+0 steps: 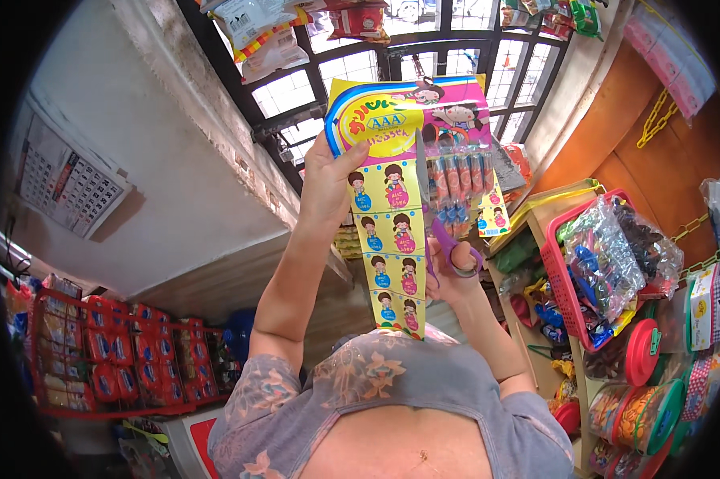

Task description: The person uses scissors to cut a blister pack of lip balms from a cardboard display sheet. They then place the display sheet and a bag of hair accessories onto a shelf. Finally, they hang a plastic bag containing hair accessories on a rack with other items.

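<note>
Card, yellow illustrated, left hand pinching edge, looks part-cut, header apparently uncut; right hand fingers grip purple-handled metal scissors.

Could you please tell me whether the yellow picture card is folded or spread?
Spread: the left hand holds the yellow picture card up, its rows of pictures visible.

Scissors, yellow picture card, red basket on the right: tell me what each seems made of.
Scissors: glossy purple handles, likely moulded plastic; the grey, flat blade looks like metal.
Yellow picture card: probably smooth printed card or paper, judging by its thin, flat sheet and printed figures.
Red basket: likely rigid plastic, given its even colour and pierced wall.
</note>
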### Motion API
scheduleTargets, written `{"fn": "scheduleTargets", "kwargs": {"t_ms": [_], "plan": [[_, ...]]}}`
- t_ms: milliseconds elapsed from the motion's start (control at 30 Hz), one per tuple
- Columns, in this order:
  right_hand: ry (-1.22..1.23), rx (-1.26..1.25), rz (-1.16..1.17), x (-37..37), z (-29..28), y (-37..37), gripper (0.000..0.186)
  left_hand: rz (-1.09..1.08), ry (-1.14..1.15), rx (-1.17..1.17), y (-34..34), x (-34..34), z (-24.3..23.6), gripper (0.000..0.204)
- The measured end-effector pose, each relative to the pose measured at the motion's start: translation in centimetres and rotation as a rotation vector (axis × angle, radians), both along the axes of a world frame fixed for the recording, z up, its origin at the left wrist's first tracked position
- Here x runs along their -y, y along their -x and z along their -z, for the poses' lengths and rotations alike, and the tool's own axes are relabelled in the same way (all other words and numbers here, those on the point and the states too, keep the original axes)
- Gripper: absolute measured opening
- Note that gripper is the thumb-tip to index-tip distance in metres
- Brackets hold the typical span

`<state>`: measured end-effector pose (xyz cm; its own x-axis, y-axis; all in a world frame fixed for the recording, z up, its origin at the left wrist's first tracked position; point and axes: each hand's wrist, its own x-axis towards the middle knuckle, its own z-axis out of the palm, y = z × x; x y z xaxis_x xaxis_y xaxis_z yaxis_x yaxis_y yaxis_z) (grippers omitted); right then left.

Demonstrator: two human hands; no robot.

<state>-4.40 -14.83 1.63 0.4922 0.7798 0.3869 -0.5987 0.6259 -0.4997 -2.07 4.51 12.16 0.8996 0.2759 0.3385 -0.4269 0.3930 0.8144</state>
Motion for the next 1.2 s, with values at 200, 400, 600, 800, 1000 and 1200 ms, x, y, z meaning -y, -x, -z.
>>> {"fn": "scheduleTargets", "kwargs": {"t_ms": [200, 400, 600, 800, 1000, 1200], "plan": [[-0.013, -0.058, -0.001, 0.3, 3.5, -0.4, 0.071, -0.058, -0.018, 0.03, 1.0, 0.7, 0.2, 0.027], [0.176, -0.042, 0.196, -0.1, 1.7, 0.6, 0.085, -0.09, -0.02, 0.113, 1.7, 1.3, 0.6, 0.026], [0.193, 0.035, 0.246, 0.2, 0.8, 0.9, 0.079, -0.087, -0.034, 0.103, 1.8, 1.3, 0.5, 0.026], [0.302, 0.167, 0.352, 0.4, 0.9, 0.1, 0.077, -0.049, -0.179, 0.092, 1.8, 0.6, -0.6, 0.028], [0.293, 0.125, 0.322, 0.4, 1.8, -0.5, 0.072, 0.024, -0.145, 0.083, 1.1, 0.1, -0.6, 0.031], [0.159, 0.16, 0.209, -0.3, 0.1, 0.1, 0.072, 0.299, 0.093, 0.079, -0.4, -0.2, 0.6, 0.034]]}}
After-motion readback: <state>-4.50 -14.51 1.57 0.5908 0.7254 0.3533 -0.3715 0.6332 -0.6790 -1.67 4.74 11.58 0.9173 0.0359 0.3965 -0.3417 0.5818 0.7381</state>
